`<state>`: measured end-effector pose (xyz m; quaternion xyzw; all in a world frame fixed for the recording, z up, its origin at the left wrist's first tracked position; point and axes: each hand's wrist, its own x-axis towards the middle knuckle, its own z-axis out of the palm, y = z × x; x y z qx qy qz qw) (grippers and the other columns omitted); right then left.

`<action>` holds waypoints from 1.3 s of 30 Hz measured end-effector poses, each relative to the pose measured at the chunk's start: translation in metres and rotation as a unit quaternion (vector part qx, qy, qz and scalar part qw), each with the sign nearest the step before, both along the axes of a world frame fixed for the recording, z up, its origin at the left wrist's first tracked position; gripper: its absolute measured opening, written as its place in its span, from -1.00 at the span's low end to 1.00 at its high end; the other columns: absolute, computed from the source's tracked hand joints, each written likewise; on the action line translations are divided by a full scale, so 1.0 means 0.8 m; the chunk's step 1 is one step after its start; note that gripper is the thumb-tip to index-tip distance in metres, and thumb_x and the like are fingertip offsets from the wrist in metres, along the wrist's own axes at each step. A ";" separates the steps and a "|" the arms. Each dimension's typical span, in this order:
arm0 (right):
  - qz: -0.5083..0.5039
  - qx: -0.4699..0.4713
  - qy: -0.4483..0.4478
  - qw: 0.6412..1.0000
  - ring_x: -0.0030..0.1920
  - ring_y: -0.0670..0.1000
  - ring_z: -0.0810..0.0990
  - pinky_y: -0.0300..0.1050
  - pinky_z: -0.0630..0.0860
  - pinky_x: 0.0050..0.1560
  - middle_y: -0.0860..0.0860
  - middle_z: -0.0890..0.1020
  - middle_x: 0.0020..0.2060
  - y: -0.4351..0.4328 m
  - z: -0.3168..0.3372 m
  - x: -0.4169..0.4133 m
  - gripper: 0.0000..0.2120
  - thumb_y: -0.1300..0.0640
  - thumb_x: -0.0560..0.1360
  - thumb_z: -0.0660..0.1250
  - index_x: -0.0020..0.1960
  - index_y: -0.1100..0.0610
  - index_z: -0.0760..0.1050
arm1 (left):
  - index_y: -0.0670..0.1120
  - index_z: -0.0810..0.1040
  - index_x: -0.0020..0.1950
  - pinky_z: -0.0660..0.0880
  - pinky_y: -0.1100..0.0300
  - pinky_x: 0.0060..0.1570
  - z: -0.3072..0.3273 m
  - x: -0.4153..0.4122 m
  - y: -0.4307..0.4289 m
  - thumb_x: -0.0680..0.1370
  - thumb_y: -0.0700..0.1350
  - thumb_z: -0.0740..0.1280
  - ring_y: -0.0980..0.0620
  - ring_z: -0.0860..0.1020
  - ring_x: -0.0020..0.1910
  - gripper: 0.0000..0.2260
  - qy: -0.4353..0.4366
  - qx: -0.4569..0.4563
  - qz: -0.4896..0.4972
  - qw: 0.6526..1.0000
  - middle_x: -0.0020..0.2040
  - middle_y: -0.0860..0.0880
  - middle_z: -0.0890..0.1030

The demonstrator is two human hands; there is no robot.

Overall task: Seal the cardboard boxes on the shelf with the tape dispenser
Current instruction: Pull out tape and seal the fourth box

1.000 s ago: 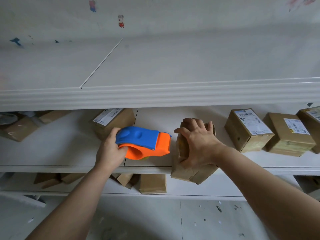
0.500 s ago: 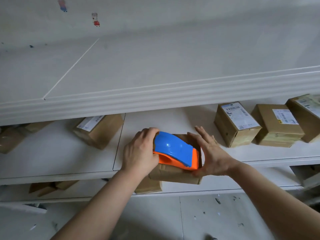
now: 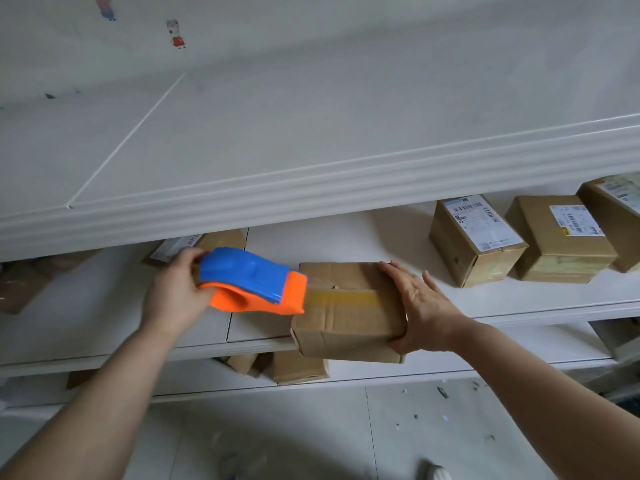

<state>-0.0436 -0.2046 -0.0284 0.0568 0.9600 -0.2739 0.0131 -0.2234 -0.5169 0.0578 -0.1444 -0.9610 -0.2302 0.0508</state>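
While the right hand (image 3: 420, 306), fingers flat, braces the box (image 3: 346, 306) at 3 o'clock, left hand (image 3: 176, 292) grips the tape dispenser (image 3: 252, 282), laying tape.

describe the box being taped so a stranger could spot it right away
On the middle white shelf, look at its front edge, left of the labelled boxes. The box being taped overhangs that edge between two hands, the only one with no label and fresh yellowish tape.
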 end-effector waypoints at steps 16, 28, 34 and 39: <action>-0.006 0.028 -0.017 0.999 0.53 -0.14 -0.19 0.07 -0.24 0.50 -0.11 0.02 0.53 -0.010 0.010 0.002 0.21 -0.01 0.15 0.54 0.55 -0.01 -0.19 | 0.00 0.39 0.22 0.51 -0.01 -0.22 -0.042 0.000 -0.023 0.39 -0.27 0.31 -0.30 0.54 -0.13 -0.57 -0.026 -0.044 0.023 0.998 -0.06 -0.19 0.61; 0.114 0.236 0.032 0.965 0.50 0.03 -0.38 0.22 -0.30 0.45 -0.01 -0.29 0.53 -0.090 0.009 -0.017 0.23 -0.52 0.20 0.25 0.55 0.07 -0.31 | -0.09 0.38 0.28 0.45 -0.01 -0.25 -0.038 0.002 -0.021 0.41 -0.31 0.31 -0.35 0.55 -0.10 -0.55 0.036 -0.094 -0.003 0.995 0.12 -0.23 0.55; 0.131 0.283 0.023 0.950 0.53 0.05 -0.01 0.25 -0.05 0.41 0.04 0.11 0.54 -0.111 0.009 -0.031 0.10 -0.49 0.20 0.29 0.54 0.10 0.11 | -0.10 0.37 0.30 0.42 0.01 -0.24 -0.041 0.001 -0.021 0.42 -0.31 0.29 -0.35 0.54 -0.07 -0.55 0.040 -0.097 -0.001 0.994 0.16 -0.22 0.53; 0.063 0.243 -0.020 0.968 0.49 0.12 -0.39 0.31 -0.27 0.45 0.15 -0.17 0.55 -0.135 0.030 -0.067 0.13 -0.37 0.25 0.40 0.54 0.10 -0.11 | -0.09 0.37 0.27 0.39 0.07 -0.29 -0.049 -0.001 -0.025 0.43 -0.30 0.31 -0.32 0.56 -0.10 -0.58 0.026 -0.075 -0.004 0.997 0.05 -0.21 0.58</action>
